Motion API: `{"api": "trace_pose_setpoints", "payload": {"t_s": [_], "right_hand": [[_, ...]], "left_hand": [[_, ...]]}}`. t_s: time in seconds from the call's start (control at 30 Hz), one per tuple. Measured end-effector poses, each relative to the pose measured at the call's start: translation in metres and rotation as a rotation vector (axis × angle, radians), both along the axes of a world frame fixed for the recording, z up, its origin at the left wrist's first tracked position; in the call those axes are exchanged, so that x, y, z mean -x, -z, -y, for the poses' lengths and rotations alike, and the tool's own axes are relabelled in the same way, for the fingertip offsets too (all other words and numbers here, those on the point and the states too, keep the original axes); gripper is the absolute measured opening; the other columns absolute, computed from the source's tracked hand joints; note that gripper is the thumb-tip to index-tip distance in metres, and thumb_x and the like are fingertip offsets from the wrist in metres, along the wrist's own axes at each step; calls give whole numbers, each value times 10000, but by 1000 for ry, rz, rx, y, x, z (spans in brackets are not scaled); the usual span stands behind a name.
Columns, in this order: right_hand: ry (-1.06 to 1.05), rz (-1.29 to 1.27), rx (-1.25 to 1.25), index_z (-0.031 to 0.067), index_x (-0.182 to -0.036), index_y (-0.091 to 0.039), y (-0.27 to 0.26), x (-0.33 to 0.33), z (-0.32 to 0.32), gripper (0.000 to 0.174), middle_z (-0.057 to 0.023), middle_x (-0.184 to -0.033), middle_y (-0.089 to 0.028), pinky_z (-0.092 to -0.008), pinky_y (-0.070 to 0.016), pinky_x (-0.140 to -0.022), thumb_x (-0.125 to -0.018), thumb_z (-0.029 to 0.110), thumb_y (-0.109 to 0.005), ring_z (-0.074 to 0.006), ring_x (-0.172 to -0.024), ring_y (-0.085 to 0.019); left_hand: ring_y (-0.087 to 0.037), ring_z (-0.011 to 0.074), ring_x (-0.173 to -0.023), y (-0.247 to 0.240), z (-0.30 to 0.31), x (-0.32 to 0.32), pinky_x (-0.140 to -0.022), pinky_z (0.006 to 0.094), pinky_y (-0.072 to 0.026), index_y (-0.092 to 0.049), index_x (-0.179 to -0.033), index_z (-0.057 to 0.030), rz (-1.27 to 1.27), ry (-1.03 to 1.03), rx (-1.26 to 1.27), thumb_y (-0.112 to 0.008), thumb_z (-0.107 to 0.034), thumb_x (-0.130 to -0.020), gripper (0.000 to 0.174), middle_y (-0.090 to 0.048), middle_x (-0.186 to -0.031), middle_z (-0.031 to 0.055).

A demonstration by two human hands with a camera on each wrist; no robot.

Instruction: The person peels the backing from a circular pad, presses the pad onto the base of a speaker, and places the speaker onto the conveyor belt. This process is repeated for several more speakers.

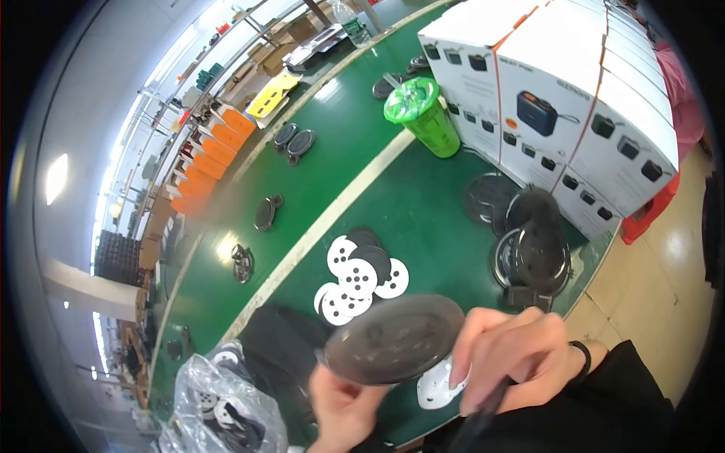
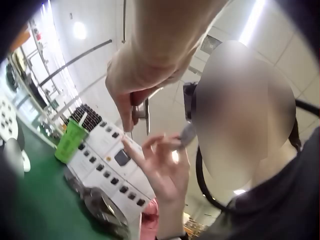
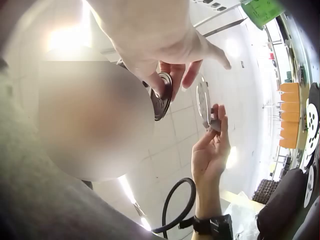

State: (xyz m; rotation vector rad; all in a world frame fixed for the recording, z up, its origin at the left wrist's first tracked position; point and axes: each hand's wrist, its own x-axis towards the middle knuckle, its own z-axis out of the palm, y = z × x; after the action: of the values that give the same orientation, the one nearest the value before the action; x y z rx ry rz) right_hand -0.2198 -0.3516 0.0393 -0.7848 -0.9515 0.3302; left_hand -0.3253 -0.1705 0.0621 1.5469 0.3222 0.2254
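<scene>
Up close in the head view, my left hand (image 1: 343, 408) grips a dark, glossy oval cover (image 1: 396, 340) by its lower edge, tilted so its broad face shows. My right hand (image 1: 513, 359) is beside it, fingers bent. Between its thumb and fingers it pinches a dark, thin-rimmed oval part (image 3: 161, 97), seen nearly edge-on in the right wrist view. A white perforated piece (image 1: 434, 389) shows behind the right fingertips. On the green table ahead lies a loose pile of white perforated discs (image 1: 356, 278), mixed with black discs (image 1: 370, 253).
Stacked dark oval covers (image 1: 540, 249) lie at the right, before white printed boxes (image 1: 559, 106). A green lidded cup (image 1: 427, 121) stands against the boxes. At lower left are a clear plastic bag (image 1: 226, 408) of discs and black cloth-like material (image 1: 283, 347). More covers (image 1: 300, 143) lie farther off.
</scene>
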Motion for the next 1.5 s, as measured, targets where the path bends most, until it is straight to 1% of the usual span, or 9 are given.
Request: {"api": "trace_pose_setpoints", "payload": {"t_s": [0.23, 0.43, 0.53, 0.6, 0.7, 0.77, 0.93, 1.13, 1.5], "right_hand": [[153, 161, 104, -26, -806, -619, 10, 16, -19, 160, -84, -755, -596, -311, -451, -660, -677, -21, -715, -239, -756, -555], [123, 465, 178, -27, -749, -615, -1, 7, -25, 121, -91, -726, -584, -316, -451, -665, -648, -20, -682, -247, -739, -567], [313, 574, 343, 19, -719, -636, -12, 12, -18, 93, -51, -702, -596, -436, -448, -822, -638, -21, -658, -185, -636, -589], [404, 604, 370, 30, -752, -587, -23, 16, -11, 31, -58, -648, -587, -544, -212, -1023, -777, 11, -587, -213, -578, -634], [462, 709, 445, 38, -782, -599, -33, 31, -4, 91, -67, -704, -604, -427, -457, -813, -725, -32, -608, -167, -579, -613], [589, 763, 330, 29, -788, -621, -25, 37, -16, 158, -95, -748, -596, -238, -464, -550, -656, -57, -626, -142, -538, -562], [721, 761, 315, 12, -651, -601, -23, 44, -23, 153, -76, -670, -574, -240, -347, -394, -501, 1, -629, -128, -467, -478], [1099, 562, 398, 0, -609, -572, -14, 64, -33, 122, -78, -596, -549, -258, -352, -379, -498, 16, -617, -169, -440, -477], [666, 560, 263, -7, -572, -543, -25, 40, -21, 124, -97, -589, -529, -224, -335, -394, -463, 6, -601, -189, -418, -462]], "left_hand": [[-521, 280, -1083, -13, -1, 29, -902, 396, -452, -343, -1253, 53, -23, 149, 183, -766, 55, -576, 798, -456, -1226, 193], [-535, 124, -978, -17, -21, 39, -844, 219, -401, -380, -1239, 50, 55, 220, 158, -575, 22, -810, 473, -564, -1073, 87], [-557, 141, -971, -13, -16, 36, -815, 232, -433, -387, -1232, 73, 128, 77, -121, -510, 105, -812, 439, -563, -1107, 117], [-524, 240, -1054, -1, -15, 37, -862, 318, -453, -296, -1272, 87, 199, 11, -318, -582, 68, -759, 588, -457, -1212, 185], [-581, 218, -969, 6, 0, 31, -805, 281, -476, -335, -1228, 91, 339, -103, -492, -530, 68, -791, 478, -535, -1121, 216], [-566, 216, -1006, 4, -6, 36, -830, 286, -451, -375, -1247, 82, 379, 80, -589, -492, 98, -821, 442, -560, -1114, 213], [-546, 438, -987, 32, -8, 36, -859, 478, -429, -328, -1279, 59, 618, 229, -287, -470, -2, -866, 441, -508, -1033, 390], [-489, 551, -979, 45, -12, 21, -851, 640, -358, -301, -1292, 24, 864, 368, -102, -498, -114, -878, 479, -423, -1047, 469], [-515, 466, -985, 42, 2, 38, -869, 553, -380, -349, -1241, 57, 547, 175, -105, -547, -115, -850, 471, -456, -1081, 400]]}}
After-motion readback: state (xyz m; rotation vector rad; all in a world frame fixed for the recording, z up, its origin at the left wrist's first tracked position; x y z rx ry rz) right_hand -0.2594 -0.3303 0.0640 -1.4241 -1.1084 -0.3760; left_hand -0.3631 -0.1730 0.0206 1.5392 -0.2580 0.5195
